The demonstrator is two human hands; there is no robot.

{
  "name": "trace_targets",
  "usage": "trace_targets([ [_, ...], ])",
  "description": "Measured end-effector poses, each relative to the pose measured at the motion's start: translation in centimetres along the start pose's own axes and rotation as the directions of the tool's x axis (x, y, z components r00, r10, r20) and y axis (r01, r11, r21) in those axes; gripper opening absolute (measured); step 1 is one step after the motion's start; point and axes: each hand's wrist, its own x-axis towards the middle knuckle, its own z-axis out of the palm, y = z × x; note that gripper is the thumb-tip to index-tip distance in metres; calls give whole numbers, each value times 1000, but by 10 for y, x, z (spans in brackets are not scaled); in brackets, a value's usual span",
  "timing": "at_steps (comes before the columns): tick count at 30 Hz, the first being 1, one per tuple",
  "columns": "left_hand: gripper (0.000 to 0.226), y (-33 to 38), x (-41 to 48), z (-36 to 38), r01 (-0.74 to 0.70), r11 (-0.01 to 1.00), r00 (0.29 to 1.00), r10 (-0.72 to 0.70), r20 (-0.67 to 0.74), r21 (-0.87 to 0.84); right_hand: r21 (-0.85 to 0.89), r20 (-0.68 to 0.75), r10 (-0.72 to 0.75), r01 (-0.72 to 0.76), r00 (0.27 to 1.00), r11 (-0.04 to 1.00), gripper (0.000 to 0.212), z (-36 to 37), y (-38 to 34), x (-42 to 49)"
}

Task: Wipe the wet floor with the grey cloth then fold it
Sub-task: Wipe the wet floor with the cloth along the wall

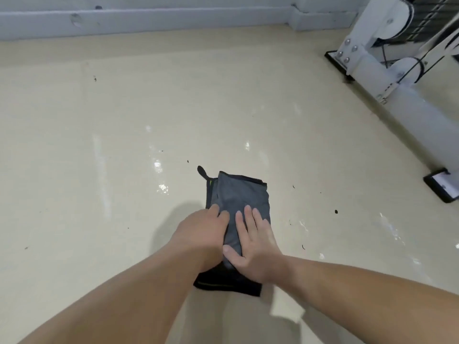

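Observation:
The grey cloth point(237, 194) with a dark hem lies folded into a narrow rectangle on the beige floor point(124, 120), its black hanging loop sticking out at the far left corner. My right hand point(255, 247) presses flat on the cloth's near half with straight fingers and the thumb spread to the left. My left hand point(203, 232) rests on the cloth's left edge; its fingertips lie on the fabric, and I cannot see whether they curl under the edge. Wet glints point(159, 170) shine on the floor left of the cloth.
A white exercise machine point(387, 65) with pulleys, cables and black feet stands at the right, one foot point(442, 184) close by. A grey skirting wall point(149, 18) runs along the far side. Small dark specks dot the floor; more wet streaks point(390, 227) lie at the right.

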Motion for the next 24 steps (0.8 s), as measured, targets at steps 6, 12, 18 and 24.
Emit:
trace_targets([
  [6,68,45,35,-1,98,982,992,-84,-89,161,-9,-105,52,-53,993,999,101,-36,69,38],
  [12,73,122,92,-3,44,996,994,-36,-106,73,41,-145,304,-301,942,953,108,-75,201,33],
  [18,76,191,127,12,-93,992,986,79,-147,-85,202,-228,472,-432,852,879,103,-54,261,-18],
  [24,80,228,130,29,-207,969,971,188,-144,-132,123,-256,434,-416,864,901,102,4,244,-91],
])
